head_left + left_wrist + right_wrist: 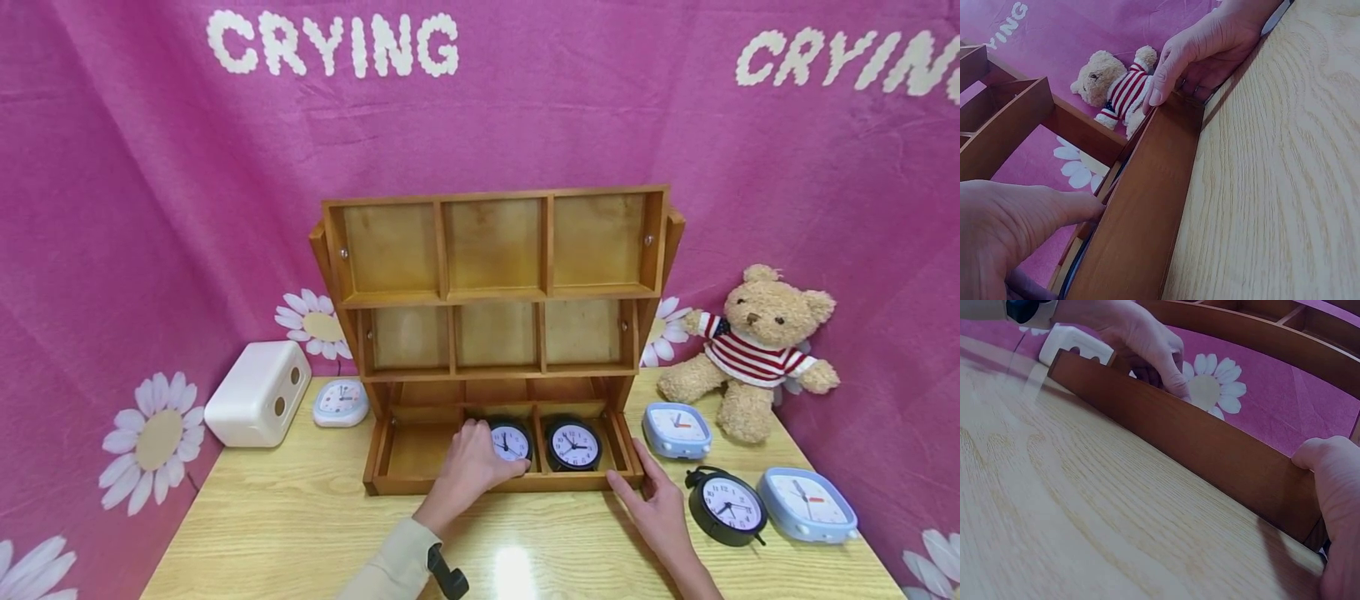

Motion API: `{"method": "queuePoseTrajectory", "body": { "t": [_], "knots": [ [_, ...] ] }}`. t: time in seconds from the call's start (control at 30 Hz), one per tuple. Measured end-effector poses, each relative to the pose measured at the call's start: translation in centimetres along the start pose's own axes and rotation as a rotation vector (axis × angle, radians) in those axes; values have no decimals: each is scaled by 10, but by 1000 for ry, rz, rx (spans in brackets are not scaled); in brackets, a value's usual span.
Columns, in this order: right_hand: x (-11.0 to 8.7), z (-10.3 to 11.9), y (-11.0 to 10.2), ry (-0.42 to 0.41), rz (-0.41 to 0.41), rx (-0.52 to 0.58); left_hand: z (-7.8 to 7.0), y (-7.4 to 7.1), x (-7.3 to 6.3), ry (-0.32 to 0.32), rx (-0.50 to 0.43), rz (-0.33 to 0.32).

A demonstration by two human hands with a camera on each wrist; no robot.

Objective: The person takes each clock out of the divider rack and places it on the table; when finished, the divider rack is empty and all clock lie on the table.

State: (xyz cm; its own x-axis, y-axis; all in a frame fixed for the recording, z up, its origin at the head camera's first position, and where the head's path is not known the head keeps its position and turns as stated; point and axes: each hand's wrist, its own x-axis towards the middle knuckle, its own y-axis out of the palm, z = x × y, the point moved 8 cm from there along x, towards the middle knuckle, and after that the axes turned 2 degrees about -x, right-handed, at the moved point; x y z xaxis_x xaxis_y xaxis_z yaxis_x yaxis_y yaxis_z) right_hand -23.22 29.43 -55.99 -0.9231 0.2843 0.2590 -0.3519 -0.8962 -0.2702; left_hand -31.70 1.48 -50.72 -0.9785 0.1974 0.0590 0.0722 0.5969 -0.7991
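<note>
Head view, left to right. White box (258,406) sat at left-centre of the frame on the desk (300,533), a pale blue clock (341,402) just right of it. Wooden shelf (498,333) stood mid-frame, three tiers, the upper two tiers bare wood.

Left hand (471,468) reached over the shelf's front rail into the bottom tier, fingers curled round a black clock (512,442) in the middle compartment. Left compartment next to it showed only wood. A second black clock (573,444) stood upright in the right compartment, apart from the hand.

Right hand (656,504) lay at the shelf's lower right corner, fingers straight and together, tips touching the corner, holding nothing. Left wrist view confirmed it: fingertips (1160,94) over the end of the rail (1141,231). Right wrist view showed the left hand (1144,347) hooked over the same rail from the far end; clock hidden behind the rail there.

Right of the shelf: a light blue clock (677,429) near the corner, teddy bear (750,354) in a striped jumper behind it against the pink cloth (150,208). Lower right of frame: a third black clock (726,506) just beside the right hand, then another light blue clock (807,504).
</note>
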Motion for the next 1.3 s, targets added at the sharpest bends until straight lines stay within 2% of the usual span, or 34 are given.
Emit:
{"method": "queuePoseTrajectory", "body": {
  "t": [0.23, 0.5, 0.7, 0.8, 0.87, 1.03, 1.17, 1.3],
  "knots": [
    [0, -1, 1, -22, -5, 13, 2, 1, 0, 25, 8, -34],
    [0, -4, 1, -3, 0, -1, 2, 0, 1, 30, 44, -64],
    [0, -4, 0, 0, -1, -1, -3, -8, -1, 61, 124, -139],
    [0, -5, 1, 5, -1, -10, -5, -12, -3, 64, 131, -172],
    [0, -5, 1, 9, -1, -16, -5, -14, -4, 58, 108, -174],
    [0, -3, 1, 15, 4, 0, -5, -24, -8, 36, -21, -179],
    [1, -2, 0, 13, -2, 8, 0, -35, -13, 31, -124, -206],
    [1, -3, 0, 19, -1, -5, 7, -47, -21, 36, -190, -235]
  ]
}}
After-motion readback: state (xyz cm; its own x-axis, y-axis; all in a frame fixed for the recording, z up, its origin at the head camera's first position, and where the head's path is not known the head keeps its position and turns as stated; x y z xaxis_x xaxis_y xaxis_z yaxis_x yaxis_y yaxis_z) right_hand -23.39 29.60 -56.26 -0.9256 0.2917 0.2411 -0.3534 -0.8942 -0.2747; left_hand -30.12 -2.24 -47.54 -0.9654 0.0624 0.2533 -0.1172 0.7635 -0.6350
